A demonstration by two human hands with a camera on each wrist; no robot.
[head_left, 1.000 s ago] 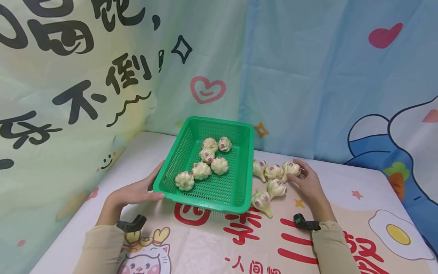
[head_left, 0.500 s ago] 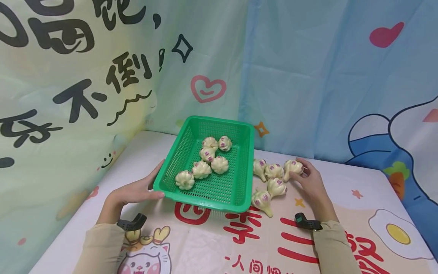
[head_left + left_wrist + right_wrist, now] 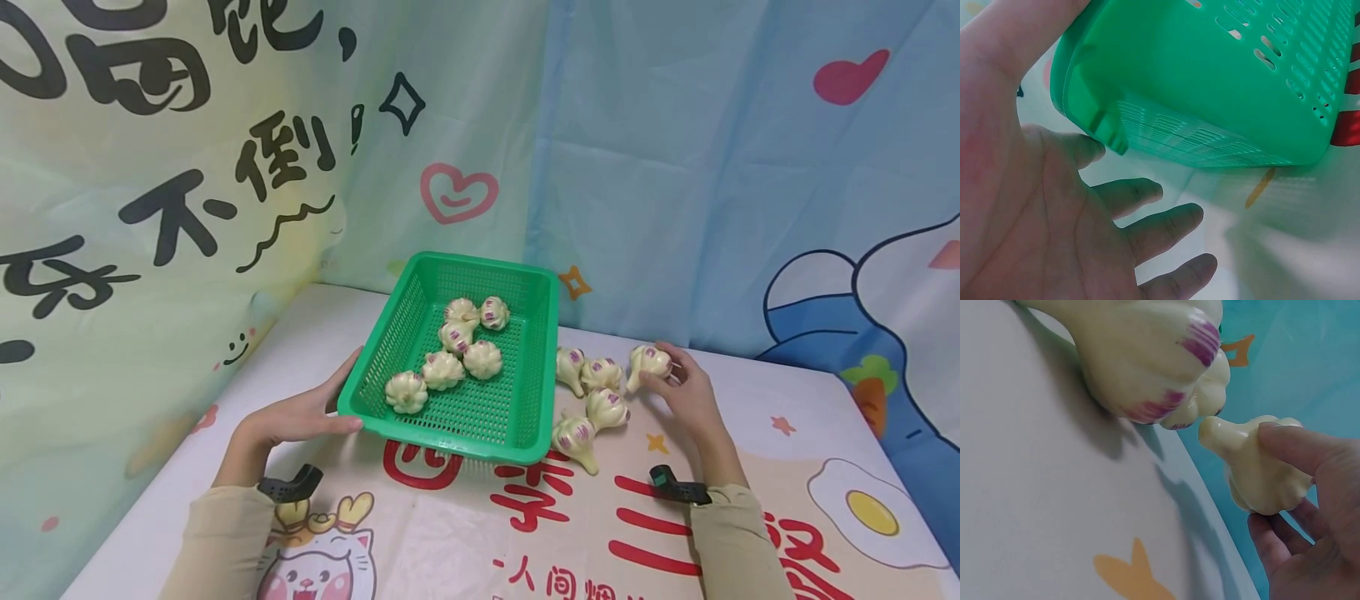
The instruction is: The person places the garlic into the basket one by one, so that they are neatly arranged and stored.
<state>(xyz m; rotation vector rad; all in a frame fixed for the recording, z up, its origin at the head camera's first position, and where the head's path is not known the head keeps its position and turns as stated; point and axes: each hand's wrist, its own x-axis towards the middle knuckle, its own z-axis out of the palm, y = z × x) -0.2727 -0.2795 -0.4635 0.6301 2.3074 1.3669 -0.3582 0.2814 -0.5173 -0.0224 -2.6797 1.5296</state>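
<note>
My right hand point(image 3: 686, 392) pinches a cream and purple garlic bulb point(image 3: 649, 363) between thumb and fingers. In the right wrist view that garlic bulb point(image 3: 1260, 459) is held apart from the table, its stem pointing left. My left hand point(image 3: 300, 414) rests against the left side of a green plastic basket point(image 3: 465, 450), thumb at the rim. Seen from the left wrist, the other fingers point(image 3: 1163, 231) of that hand are spread and nearly straight beside the basket point(image 3: 1197, 81). Several garlic bulbs point(image 3: 442, 371) lie inside the basket.
Several more garlic bulbs point(image 3: 602, 375) lie together on the table just right of the basket. The table point(image 3: 757, 400) has a printed cover and ends at a blue patterned curtain point(image 3: 637, 208) behind. Another curtain point(image 3: 187, 275) stands on the left.
The garlic bulb in my right hand has shifted slightly right, away from its neighbours on the table. My left hand and the basket hold their places.
</note>
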